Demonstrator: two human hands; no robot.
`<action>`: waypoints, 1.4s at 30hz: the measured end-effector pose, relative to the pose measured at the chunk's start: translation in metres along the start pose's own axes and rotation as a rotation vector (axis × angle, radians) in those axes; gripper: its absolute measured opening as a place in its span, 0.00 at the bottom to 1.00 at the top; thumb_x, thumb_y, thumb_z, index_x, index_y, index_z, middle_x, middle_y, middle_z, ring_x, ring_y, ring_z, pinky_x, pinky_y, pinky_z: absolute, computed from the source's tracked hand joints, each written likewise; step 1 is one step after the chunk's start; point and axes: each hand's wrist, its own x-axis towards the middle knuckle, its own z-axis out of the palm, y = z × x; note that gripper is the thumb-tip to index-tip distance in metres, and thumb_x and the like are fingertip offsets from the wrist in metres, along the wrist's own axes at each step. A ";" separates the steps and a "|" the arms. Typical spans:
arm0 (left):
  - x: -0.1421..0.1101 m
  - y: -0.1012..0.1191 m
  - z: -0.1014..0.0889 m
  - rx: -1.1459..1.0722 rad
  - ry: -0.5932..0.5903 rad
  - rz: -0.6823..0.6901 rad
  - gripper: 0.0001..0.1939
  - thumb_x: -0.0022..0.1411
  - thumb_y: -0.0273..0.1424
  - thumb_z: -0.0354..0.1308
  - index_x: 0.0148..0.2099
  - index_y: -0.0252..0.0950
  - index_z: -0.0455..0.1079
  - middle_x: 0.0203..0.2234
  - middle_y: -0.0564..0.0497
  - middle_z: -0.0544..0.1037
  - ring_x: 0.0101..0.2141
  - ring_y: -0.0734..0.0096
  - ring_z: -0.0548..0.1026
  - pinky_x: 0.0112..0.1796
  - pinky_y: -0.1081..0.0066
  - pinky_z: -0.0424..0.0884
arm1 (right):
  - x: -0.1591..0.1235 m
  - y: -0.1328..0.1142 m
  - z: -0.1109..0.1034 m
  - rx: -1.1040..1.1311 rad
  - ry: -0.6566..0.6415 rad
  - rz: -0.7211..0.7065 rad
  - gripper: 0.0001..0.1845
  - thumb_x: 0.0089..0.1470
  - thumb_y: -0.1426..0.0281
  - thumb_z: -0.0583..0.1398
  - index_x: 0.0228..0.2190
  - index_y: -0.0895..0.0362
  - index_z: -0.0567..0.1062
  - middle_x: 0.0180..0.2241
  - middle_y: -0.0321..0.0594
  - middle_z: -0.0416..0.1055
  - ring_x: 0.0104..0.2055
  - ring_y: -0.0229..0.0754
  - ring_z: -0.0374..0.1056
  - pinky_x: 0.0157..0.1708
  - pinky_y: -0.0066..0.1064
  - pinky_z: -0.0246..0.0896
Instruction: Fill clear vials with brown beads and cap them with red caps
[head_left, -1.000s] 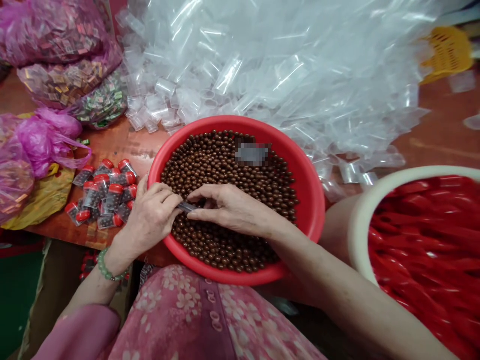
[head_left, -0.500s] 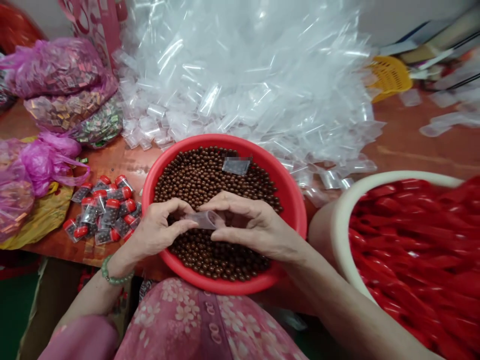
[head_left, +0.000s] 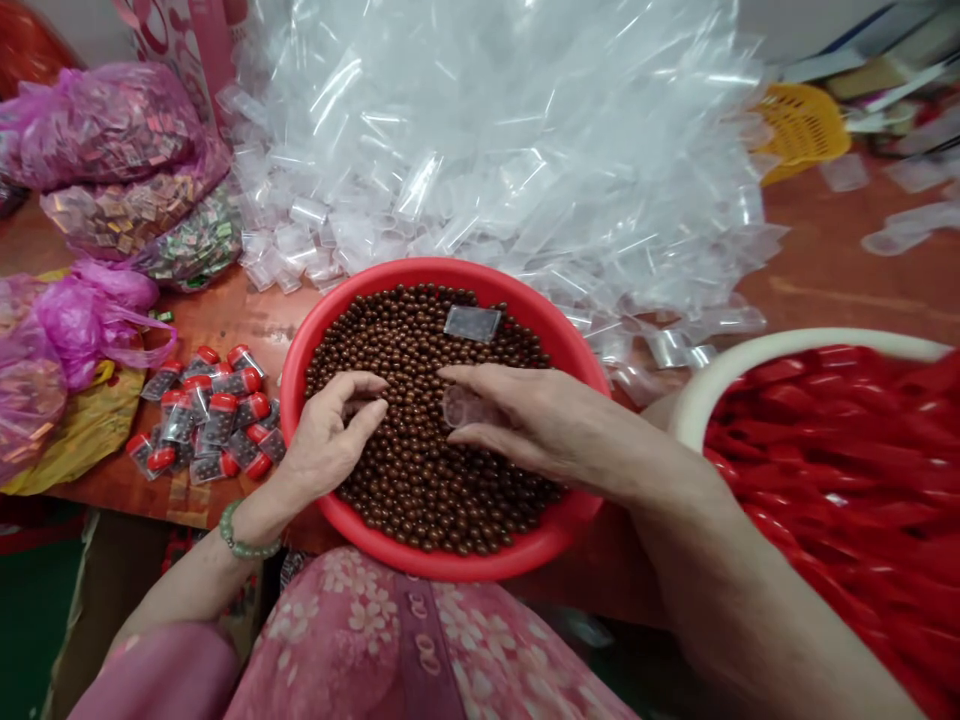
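Observation:
A red basin [head_left: 592, 400] full of small brown balls [head_left: 405, 430] stands before me. Over its right half, my right hand [head_left: 532, 420] has its thumb and fingers around a clear plastic container [head_left: 463, 408], close to the balls. My left hand [head_left: 337, 425] hovers above the basin's left side, thumb and fingertips apart with nothing seen between them. A flat clear box with dark contents [head_left: 472, 323] lies on the balls near the far rim. To the left, small clear containers with red caps [head_left: 217, 415] lie in a pile.
A large heap of clear plastic containers [head_left: 480, 160] rises behind the basin. At right stands a cream tub [head_left: 694, 400] of red plastic pieces [head_left: 840, 480]. Pink bags [head_left: 120, 130] of small packets lie at left; a yellow basket [head_left: 806, 125] sits far right.
My left hand has let go of the clear container and moved slightly left and up. My right hand keeps the container, which is now apart from my left hand and turned.

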 end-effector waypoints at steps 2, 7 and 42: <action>0.003 -0.002 0.001 0.007 0.042 -0.013 0.16 0.64 0.33 0.53 0.52 0.34 0.66 0.52 0.43 0.72 0.53 0.65 0.70 0.55 0.65 0.64 | 0.006 0.002 -0.001 -0.285 -0.149 0.126 0.10 0.56 0.74 0.59 0.42 0.62 0.74 0.36 0.49 0.76 0.38 0.48 0.74 0.38 0.35 0.66; 0.013 -0.006 0.006 0.013 0.016 -0.145 0.22 0.66 0.33 0.49 0.60 0.32 0.62 0.62 0.43 0.65 0.62 0.63 0.62 0.63 0.63 0.54 | 0.035 -0.007 0.016 -0.418 -0.357 0.157 0.13 0.54 0.83 0.52 0.33 0.61 0.76 0.34 0.50 0.77 0.37 0.47 0.75 0.36 0.32 0.64; 0.007 0.016 0.001 -0.239 -0.363 0.020 0.18 0.59 0.44 0.62 0.40 0.34 0.69 0.31 0.51 0.74 0.32 0.73 0.73 0.37 0.73 0.70 | 0.008 -0.010 0.012 0.761 0.271 -0.169 0.09 0.50 0.64 0.68 0.33 0.55 0.78 0.29 0.37 0.72 0.31 0.37 0.67 0.33 0.30 0.64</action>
